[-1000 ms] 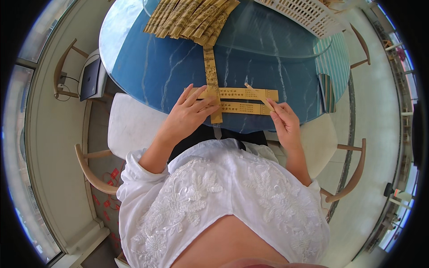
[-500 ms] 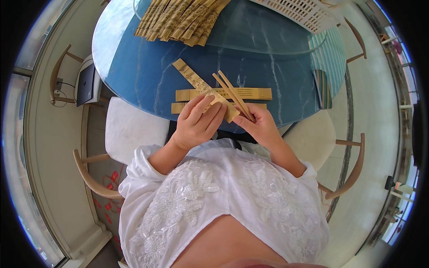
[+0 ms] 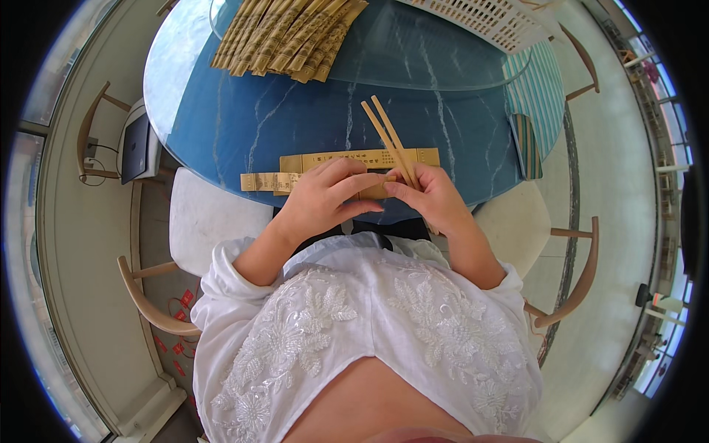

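A pair of wooden chopsticks (image 3: 387, 134) slants up and left out of my right hand (image 3: 434, 198), which is closed around their lower ends. My left hand (image 3: 325, 198) is closed over a printed gold paper sleeve (image 3: 260, 182), thumb below and fingers above. The sleeve's left end sticks out past the hand; its other end, near my right fingertips, is mostly covered by my fingers. Just beyond both hands, another flat gold paper sleeve (image 3: 354, 156) lies crosswise on the blue table (image 3: 310, 118). A further gold strip beneath the held one is largely hidden.
A fanned pile of gold sleeves (image 3: 284, 38) lies at the far left on a raised glass turntable (image 3: 413, 63). A white slotted basket (image 3: 491, 23) stands at the far right. A striped item (image 3: 526, 146) hangs by the right edge. A laptop (image 3: 136, 148) rests on a left chair.
The held sleeve has swung from a diagonal to nearly level, its far end now pointing left. My left hand has turned flatter over it. The chopsticks rise higher above my right hand.
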### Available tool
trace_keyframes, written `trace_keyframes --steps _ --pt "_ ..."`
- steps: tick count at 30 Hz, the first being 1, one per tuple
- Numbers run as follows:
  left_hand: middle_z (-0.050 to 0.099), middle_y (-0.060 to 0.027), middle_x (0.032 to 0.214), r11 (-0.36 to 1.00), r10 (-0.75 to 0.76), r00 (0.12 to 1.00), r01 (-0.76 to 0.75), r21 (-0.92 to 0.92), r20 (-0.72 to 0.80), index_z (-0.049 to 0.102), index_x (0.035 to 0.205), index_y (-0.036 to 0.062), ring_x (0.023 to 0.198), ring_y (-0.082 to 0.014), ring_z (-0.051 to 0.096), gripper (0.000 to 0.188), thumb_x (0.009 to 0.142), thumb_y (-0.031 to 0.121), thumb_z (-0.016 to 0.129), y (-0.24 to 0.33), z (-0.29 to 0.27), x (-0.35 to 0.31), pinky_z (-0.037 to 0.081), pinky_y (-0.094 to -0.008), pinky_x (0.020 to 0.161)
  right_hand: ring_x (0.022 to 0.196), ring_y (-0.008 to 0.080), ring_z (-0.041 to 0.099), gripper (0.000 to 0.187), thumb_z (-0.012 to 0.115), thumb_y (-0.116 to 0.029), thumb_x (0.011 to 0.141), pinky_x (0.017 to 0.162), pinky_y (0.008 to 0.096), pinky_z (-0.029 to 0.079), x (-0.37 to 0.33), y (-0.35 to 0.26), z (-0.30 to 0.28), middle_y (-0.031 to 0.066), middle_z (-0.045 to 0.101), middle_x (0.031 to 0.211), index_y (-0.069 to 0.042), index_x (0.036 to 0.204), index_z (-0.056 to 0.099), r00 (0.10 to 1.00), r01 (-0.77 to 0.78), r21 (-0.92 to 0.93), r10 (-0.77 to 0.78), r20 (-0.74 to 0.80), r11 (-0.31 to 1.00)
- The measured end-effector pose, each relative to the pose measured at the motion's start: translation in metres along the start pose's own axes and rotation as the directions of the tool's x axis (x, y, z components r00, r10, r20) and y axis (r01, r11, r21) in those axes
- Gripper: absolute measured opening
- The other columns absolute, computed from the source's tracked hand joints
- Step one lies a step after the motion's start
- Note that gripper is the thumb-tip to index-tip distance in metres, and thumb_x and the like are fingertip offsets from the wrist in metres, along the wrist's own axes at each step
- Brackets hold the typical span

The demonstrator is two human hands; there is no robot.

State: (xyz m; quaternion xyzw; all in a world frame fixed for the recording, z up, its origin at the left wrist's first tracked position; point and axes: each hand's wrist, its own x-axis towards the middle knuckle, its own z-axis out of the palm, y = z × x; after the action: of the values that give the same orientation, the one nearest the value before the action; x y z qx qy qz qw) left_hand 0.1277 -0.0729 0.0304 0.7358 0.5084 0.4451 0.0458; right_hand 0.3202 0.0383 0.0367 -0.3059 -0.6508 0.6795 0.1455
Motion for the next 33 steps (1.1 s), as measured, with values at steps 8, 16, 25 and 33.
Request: trace_keyframes --steps 8,16,25,33 --pt "0.062 -0.0051 0.093 0.999 0.038 0.997 -0.04 0.019 0.067 0.071 0.096 0.0117 0.08 -0.0238 0.063 0.018 0.079 0.014 0.076 -0.006 -0.007 0.009 0.052 -0.0333 0.068 0.072 0.0025 0.053 0.018 0.07 -0.013 0.092 0.067 0.0193 0.043 0.003 -0.006 -0.006 -0.0048 0.063 0.081 -0.001 0.106 0.071 0.995 -0.088 0.028 0.087 0.056 0.996" --pt "0.061 -0.0068 0.092 0.999 -0.005 0.986 0.013 -0.045 0.164 0.07 0.093 0.0092 0.081 -0.0265 0.062 0.014 0.08 0.013 0.075 -0.009 -0.008 0.017 0.051 -0.0366 0.069 0.07 0.0028 0.054 0.019 0.07 -0.011 0.09 0.064 0.0194 0.044 0.007 -0.006 -0.007 -0.0036 0.065 0.08 0.0 0.105 0.071 0.998 -0.06 -0.063 0.061 0.024 0.996" --pt "0.06 -0.0075 0.09 0.998 -0.061 0.978 0.064 -0.008 0.2 0.065 0.09 0.0062 0.085 -0.0277 0.062 0.009 0.083 0.009 0.07 -0.009 0.001 0.02 0.051 -0.0375 0.073 0.076 0.0063 0.062 0.022 0.069 -0.012 0.091 0.069 0.0223 0.049 0.008 0.002 -0.002 0.0046 0.071 0.088 0.002 0.108 0.069 0.998 0.018 -0.188 -0.03 -0.06 0.982" --pt "0.06 -0.0076 0.089 0.956 -0.23 0.948 0.263 -0.133 0.221 0.065 0.091 0.0037 0.08 -0.0272 0.062 0.01 0.086 0.01 0.071 -0.023 -0.001 0.021 0.051 -0.0358 0.07 0.076 0.0239 0.058 0.03 0.065 -0.015 0.094 0.068 0.0326 0.048 -0.012 0.002 -0.023 0.0069 0.06 0.086 -0.006 0.123 0.068 0.873 0.244 -0.71 -0.468 -0.136 0.661"
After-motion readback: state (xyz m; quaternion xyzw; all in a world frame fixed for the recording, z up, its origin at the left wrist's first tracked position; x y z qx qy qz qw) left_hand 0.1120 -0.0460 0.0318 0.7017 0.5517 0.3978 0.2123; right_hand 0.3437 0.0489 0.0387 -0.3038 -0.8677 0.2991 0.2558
